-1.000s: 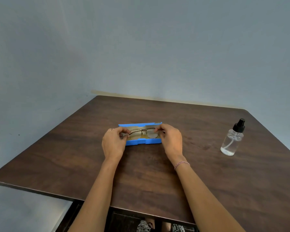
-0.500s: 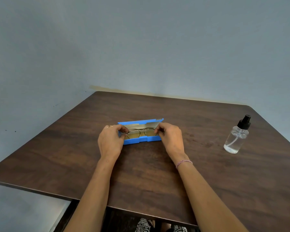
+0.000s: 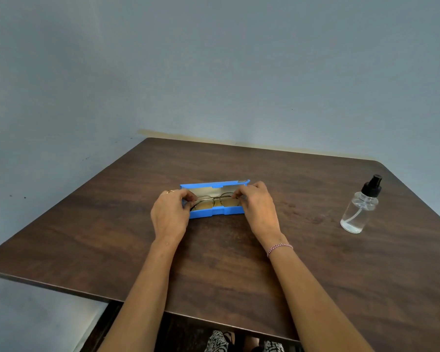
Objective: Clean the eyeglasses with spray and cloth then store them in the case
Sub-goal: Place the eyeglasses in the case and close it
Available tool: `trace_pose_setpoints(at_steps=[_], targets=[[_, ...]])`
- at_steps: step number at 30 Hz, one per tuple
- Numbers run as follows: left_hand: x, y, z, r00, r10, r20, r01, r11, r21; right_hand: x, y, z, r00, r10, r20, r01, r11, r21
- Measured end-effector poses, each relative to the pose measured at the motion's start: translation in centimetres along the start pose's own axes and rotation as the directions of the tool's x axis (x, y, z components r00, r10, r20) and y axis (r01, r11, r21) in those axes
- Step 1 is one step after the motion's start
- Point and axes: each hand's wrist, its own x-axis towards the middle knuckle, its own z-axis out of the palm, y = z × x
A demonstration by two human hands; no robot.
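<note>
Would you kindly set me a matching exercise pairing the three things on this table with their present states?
Things:
1. blue plastic eyeglass case
2. thin gold wire-framed eyeglasses
3. clear plastic spray bottle with black pump top

States:
a. upright, untouched, at the right
b. pinched at both ends by the left hand and right hand
c. lying open on the dark wooden table

Pairs: 1-c; 2-b; 3-a
</note>
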Motion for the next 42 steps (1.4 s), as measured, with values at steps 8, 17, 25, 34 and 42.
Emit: trace_pose_setpoints(at_steps=[8,17,25,34,42], targets=[[0.3,-0.3,0.5,1.000,0.013,-0.022,-0.013,1.000,0.019,0.3,0.2,0.2,0.999,0.020,0.041,-0.018,0.999,-0.034],[0.4,-0.5,0.8,0.999,0.050,0.003,-0.050,0.990,0.129,0.3,0.1,0.1,0.998,-0.010,0.058,0.013,0.998,-0.056],[0.2,-0.8,0.5,0.983,0.111,-0.143,-0.100,0.991,0.086,0.5,1.2,-0.5,0.999,-0.049,-0.013,0.050,0.997,0.050],[0.0,-0.2,1.3,0.921,0.336,-0.196,-0.324,0.942,0.090,0.2,1.3,-1.9,0.944,-0.056,-0.326,0.075,0.996,0.046],[-0.1,-0.4,2.6,0.925,0.380,0.028,-0.376,0.901,0.218,0.2,0.8,0.1,0.972,-0.153,0.180,0.176,0.977,-0.121]])
